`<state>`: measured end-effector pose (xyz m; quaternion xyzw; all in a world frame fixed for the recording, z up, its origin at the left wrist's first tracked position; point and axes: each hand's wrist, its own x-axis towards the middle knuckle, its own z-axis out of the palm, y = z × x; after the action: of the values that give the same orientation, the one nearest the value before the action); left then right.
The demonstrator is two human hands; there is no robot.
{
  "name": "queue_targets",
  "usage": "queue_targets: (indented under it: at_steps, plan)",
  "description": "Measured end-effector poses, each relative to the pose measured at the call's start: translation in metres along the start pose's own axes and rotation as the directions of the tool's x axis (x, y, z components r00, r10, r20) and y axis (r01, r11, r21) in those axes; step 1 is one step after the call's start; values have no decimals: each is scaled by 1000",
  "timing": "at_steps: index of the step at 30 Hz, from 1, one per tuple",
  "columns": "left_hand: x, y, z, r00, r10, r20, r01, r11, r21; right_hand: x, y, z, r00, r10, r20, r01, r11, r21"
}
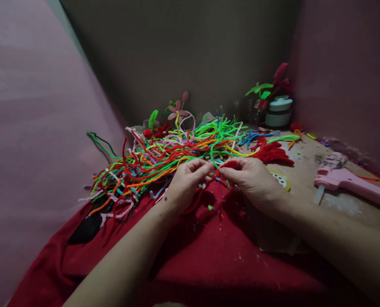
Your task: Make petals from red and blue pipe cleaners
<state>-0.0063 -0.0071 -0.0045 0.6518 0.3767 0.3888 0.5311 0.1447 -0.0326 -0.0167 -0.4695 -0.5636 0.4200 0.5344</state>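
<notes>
My left hand (194, 172) and my right hand (246, 172) are close together above a red cloth, each closed in a pinch. Between them is a red pipe cleaner (228, 165), bent or folded; its far end runs into my right fingers. My left thumb and index finger meet at its left end, where the detail is small and dark. Just behind the hands lies a big heap of pipe cleaners (164, 155) in green, red, orange, pink and blue. A bundle of red pipe cleaner loops (271, 151) rests behind my right hand.
A pink glue gun (346, 177) lies on the board at right. A yellow-rimmed disc (280, 180) sits beside my right wrist. Pipe-cleaner flowers (178, 111) and a lidded pot (278, 113) stand at the back. Red cloth (234, 264) covers the front; pink walls flank both sides.
</notes>
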Motion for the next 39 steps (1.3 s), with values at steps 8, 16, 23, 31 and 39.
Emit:
queue_targets:
  at_steps: [8,16,23,31,39]
  plan:
    - [1,1,-7,935,-248,252,293,942,-161,-3,-1,-2,974,-225,24,221,923,-315]
    - [-7,-4,2,756,556,344,-462,83,883,1,1,1,985,175,-5,-173,978,118]
    - [-2,-9,-5,624,689,370,-525,18,851,12,4,-6,877,418,238,-480,734,481]
    - [8,-4,-16,953,-230,196,262,952,-155,6,-2,-8,977,57,208,-108,965,241]
    - [-4,7,-10,946,-127,300,51,967,249,3,-4,-5,997,-19,73,19,1000,-5]
